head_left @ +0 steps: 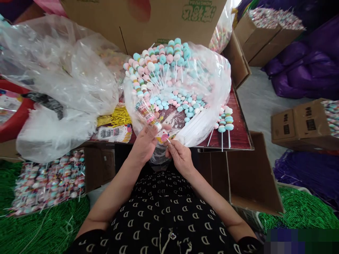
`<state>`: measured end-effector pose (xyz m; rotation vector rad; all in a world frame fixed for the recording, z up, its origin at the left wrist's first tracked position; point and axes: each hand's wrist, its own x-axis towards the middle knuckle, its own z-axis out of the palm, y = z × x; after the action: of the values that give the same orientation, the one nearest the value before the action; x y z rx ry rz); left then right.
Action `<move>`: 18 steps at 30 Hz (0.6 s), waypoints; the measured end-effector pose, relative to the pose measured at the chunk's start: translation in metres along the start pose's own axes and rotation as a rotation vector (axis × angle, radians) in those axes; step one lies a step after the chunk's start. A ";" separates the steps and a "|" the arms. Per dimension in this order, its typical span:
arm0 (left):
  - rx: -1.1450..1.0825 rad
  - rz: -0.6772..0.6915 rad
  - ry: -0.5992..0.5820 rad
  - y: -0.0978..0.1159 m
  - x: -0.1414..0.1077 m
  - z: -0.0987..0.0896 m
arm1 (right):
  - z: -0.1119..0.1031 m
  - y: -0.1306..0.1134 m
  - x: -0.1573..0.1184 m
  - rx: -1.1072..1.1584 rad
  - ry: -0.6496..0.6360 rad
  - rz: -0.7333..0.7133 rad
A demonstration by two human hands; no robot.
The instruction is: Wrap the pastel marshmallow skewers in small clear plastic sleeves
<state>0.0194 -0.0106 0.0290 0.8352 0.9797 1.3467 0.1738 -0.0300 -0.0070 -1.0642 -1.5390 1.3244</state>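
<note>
My left hand [145, 144] is closed around a marshmallow skewer in a clear printed bag [147, 114], which slants up and to the left. With thumb and finger, my right hand [181, 157] pinches a white stick [168, 140] at the lower end of that bag. Just beyond my hands, loose pink, white and blue marshmallows [189, 106] lie in a large open plastic bag [224, 76]. Behind them are several rows of marshmallow skewers [159, 58]. White sticks [194, 128] are bundled beside my right hand. Yellow twist ties [116, 117] and printed bags [113, 134] lie left of my left hand.
Several unwrapped skewers [225, 123] rest on the dark red table [242, 135] at right. A cardboard box [254, 173] stands open below them. Wrapped skewers fill a box [53, 180] at lower left. A large carton [164, 21] stands behind the table.
</note>
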 end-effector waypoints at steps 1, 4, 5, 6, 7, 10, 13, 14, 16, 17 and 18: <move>-0.032 -0.010 -0.003 0.002 0.001 0.004 | 0.001 0.000 -0.001 -0.001 -0.008 0.007; -0.126 -0.034 0.006 0.001 0.000 0.014 | 0.003 0.002 -0.003 0.008 -0.018 0.022; -0.143 -0.044 0.005 -0.001 -0.001 0.016 | 0.004 0.003 -0.004 0.018 -0.018 0.024; -0.146 -0.054 -0.003 -0.003 -0.002 0.018 | 0.005 0.004 -0.005 0.028 -0.013 0.025; -0.140 -0.066 -0.014 -0.006 -0.004 0.019 | 0.007 0.005 -0.006 0.039 -0.008 0.029; -0.105 -0.099 -0.018 -0.012 -0.007 0.020 | 0.013 0.006 -0.008 0.057 0.002 0.045; -0.115 -0.133 0.014 -0.014 -0.007 0.015 | 0.009 0.001 -0.004 0.025 -0.051 0.045; -0.126 -0.146 0.017 -0.014 -0.007 0.011 | 0.004 -0.002 -0.001 -0.007 -0.105 0.037; -0.151 -0.170 0.006 -0.012 -0.009 0.005 | -0.012 -0.009 0.006 -0.084 -0.228 0.024; -0.168 -0.185 -0.017 -0.011 -0.011 0.003 | -0.021 -0.012 0.009 -0.108 -0.268 0.025; -0.193 -0.207 -0.063 -0.010 -0.014 0.002 | -0.030 -0.015 0.013 -0.098 -0.246 0.039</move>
<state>0.0258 -0.0249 0.0214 0.6093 0.8476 1.2074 0.1971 -0.0095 0.0116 -1.0252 -1.7883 1.4627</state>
